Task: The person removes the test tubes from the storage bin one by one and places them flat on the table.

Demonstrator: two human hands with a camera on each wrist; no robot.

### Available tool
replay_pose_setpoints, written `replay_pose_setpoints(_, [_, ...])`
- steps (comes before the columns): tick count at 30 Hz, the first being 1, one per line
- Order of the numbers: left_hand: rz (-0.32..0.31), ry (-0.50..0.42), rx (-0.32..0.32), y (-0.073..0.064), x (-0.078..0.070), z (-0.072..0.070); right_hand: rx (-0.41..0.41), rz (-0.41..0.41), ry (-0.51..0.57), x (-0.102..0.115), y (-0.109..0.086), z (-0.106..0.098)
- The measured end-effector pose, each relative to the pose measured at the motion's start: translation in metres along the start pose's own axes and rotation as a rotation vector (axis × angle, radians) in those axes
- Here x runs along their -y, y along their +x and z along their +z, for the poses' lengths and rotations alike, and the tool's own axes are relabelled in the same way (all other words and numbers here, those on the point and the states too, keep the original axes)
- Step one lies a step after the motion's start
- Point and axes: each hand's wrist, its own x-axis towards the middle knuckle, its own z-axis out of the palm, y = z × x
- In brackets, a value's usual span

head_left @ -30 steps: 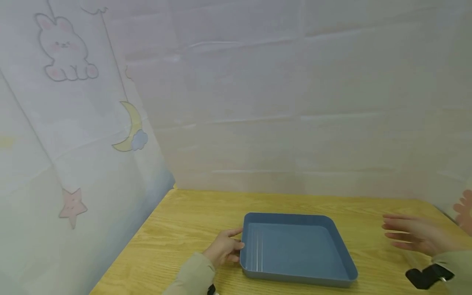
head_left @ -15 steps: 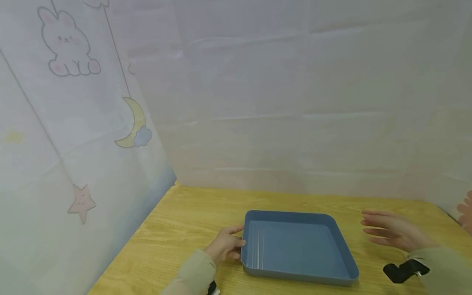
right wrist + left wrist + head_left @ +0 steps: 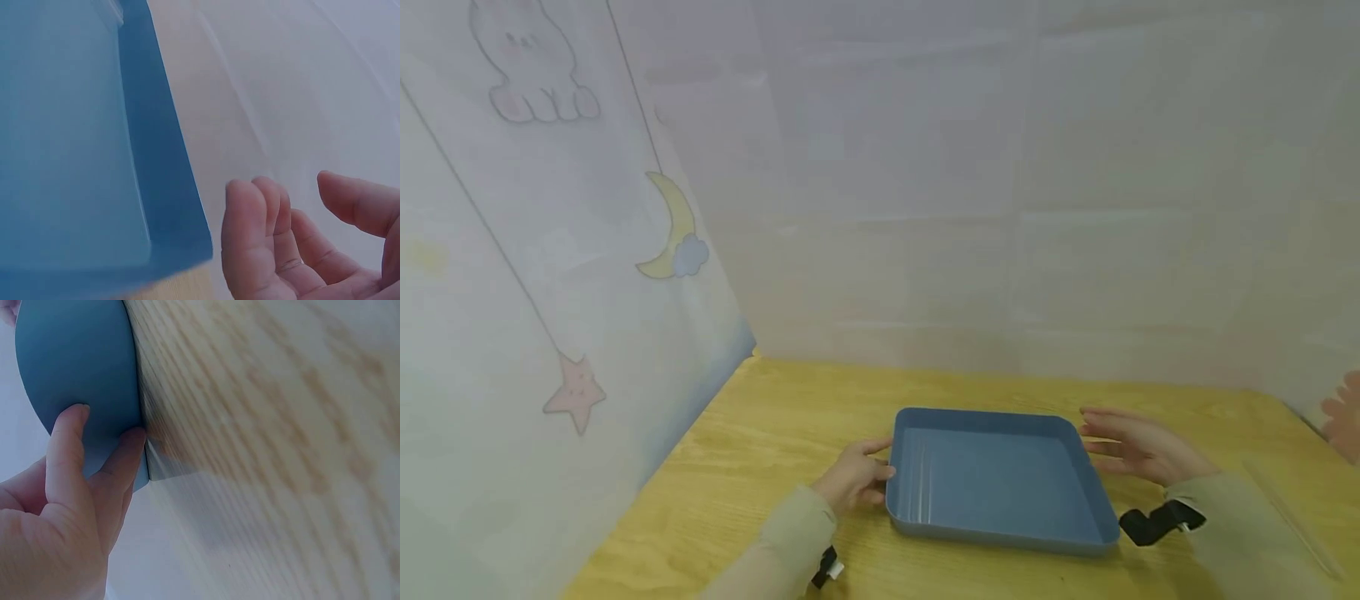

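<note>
A shallow blue rectangular tray (image 3: 996, 479) lies flat on the wooden table, with nothing in it. At its left side my left hand (image 3: 853, 475) touches the outer wall. The left wrist view shows the thumb and fingertips of that hand (image 3: 69, 506) against the smooth blue wall (image 3: 81, 356), one fingertip low by the tabletop. Beside the tray's far right corner is my right hand (image 3: 1138, 446), its fingers extended and loosely bent. In the right wrist view a narrow gap separates those fingers (image 3: 244, 231) from the tray's wall (image 3: 156, 125).
The yellowish wood-grain table (image 3: 805, 392) spreads around the tray. A thin pale stick-like thing (image 3: 1292, 517) lies on the right by my sleeve. Behind stands a creased pale cloth backdrop (image 3: 887, 183), and at the left hangs a sheet with a printed moon (image 3: 673, 225).
My right hand has moved left from the table's right side to the tray's right edge. My left hand stays at the tray's left wall. The head view has tilted slightly down.
</note>
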Motion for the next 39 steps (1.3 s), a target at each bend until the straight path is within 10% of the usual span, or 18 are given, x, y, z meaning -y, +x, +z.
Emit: replay_pose_setpoints(39, [-0.038,-0.018,0.005,-0.011,0.004,0.0,0.019,0.045,0.072,-0.008,0.03,0.109])
